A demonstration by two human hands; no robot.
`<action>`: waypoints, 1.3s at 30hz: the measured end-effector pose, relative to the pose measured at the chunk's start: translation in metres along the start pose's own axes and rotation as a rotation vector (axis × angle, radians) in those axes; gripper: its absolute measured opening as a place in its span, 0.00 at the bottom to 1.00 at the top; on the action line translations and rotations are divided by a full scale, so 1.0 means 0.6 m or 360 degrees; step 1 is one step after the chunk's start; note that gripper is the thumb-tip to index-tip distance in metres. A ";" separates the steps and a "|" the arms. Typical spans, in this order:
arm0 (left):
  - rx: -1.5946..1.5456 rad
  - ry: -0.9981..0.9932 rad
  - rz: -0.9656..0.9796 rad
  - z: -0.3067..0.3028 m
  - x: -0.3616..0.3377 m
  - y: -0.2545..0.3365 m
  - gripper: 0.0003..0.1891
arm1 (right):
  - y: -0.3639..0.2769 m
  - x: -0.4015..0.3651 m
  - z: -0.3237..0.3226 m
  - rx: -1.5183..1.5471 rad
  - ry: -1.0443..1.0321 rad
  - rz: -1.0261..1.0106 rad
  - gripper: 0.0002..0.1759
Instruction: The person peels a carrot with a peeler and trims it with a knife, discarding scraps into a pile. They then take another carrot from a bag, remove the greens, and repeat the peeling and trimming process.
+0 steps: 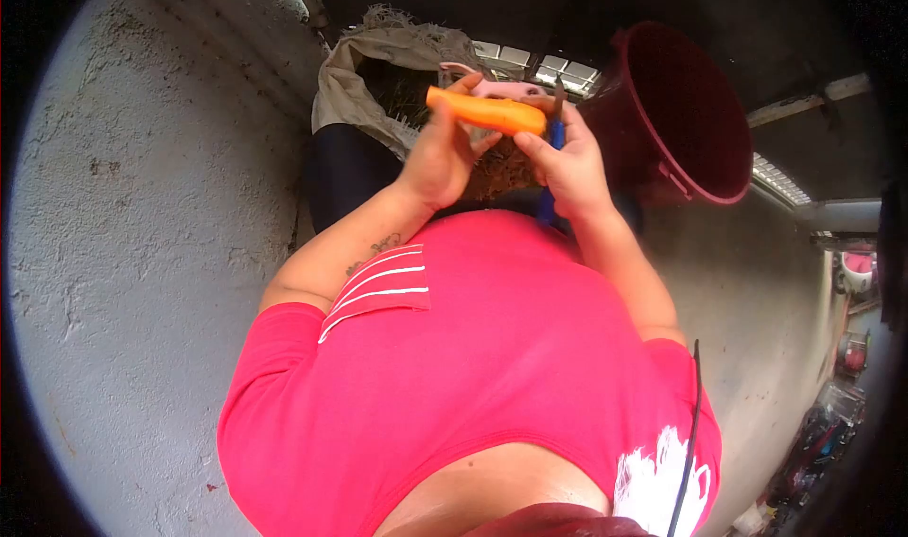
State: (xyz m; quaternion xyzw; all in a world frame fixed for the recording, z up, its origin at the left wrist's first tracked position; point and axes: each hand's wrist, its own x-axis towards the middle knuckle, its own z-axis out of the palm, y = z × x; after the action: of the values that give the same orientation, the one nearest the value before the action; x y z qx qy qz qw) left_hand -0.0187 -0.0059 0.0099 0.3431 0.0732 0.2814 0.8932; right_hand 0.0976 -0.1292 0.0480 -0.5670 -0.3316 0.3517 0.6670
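Observation:
An orange, elongated piece that looks like a peeled carrot [487,113] lies crosswise between my two hands. My left hand [442,154] has its fingers around the narrower left end. With my right hand [572,163] I hold a blue-handled knife [557,132], its dark blade pointing up, while the thumb and fingertips touch the carrot's thick right end. Below the carrot, brownish scraps [501,173] show between my legs. Behind my hands is a pink object [506,89], partly covered by them.
An open whitish sack [339,88] with dry plant matter inside stands beyond my left hand. A large dark red bucket [653,158] is at the right. A rough grey wall [142,234] runs along the left. Assorted items [823,442] lie at the far lower right.

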 end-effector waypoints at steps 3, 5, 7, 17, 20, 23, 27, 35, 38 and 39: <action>0.0157 -0.0257 -0.0133 -0.014 0.008 0.050 0.34 | 0.001 0.003 -0.028 -0.0533 -0.0126 -0.0508 0.25; 0.0315 -0.0305 -0.0341 -0.028 0.010 0.065 0.29 | -0.016 -0.002 -0.028 -0.0718 -0.0196 -0.0452 0.25; 0.0395 -0.0277 -0.0677 -0.047 0.009 0.077 0.27 | -0.036 -0.010 -0.023 -0.0726 -0.0261 -0.0188 0.28; 0.0673 -0.0554 -0.0744 -0.051 0.001 0.068 0.24 | -0.024 0.005 -0.024 -0.1162 -0.0094 -0.0588 0.45; 0.0878 -0.0436 -0.0492 -0.047 0.000 0.063 0.21 | -0.017 0.016 -0.052 -0.1246 0.0272 -0.0361 0.45; 0.1548 -0.0555 0.0252 -0.072 0.012 0.031 0.21 | -0.019 -0.003 -0.044 -0.0511 0.0039 0.0133 0.39; 0.1970 -0.0414 0.0641 -0.057 0.005 0.028 0.21 | -0.006 -0.029 -0.027 -0.0230 -0.0345 0.0215 0.34; 0.2086 -0.0320 0.0948 -0.033 -0.003 0.029 0.22 | -0.010 -0.027 -0.014 -0.0025 -0.0389 0.0254 0.33; 0.2081 -0.0322 0.0974 -0.027 -0.002 0.031 0.23 | -0.009 -0.026 -0.013 -0.0006 -0.0419 0.0218 0.33; 0.2072 -0.0328 0.0978 -0.025 -0.001 0.033 0.24 | -0.009 -0.026 -0.013 -0.0017 -0.0423 0.0205 0.33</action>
State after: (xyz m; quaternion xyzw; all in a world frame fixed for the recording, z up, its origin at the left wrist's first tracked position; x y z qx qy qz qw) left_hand -0.0333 0.0143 0.0115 0.8349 0.0417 0.3852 0.3909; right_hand 0.0961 -0.1468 0.0514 -0.5390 -0.3818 0.4639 0.5904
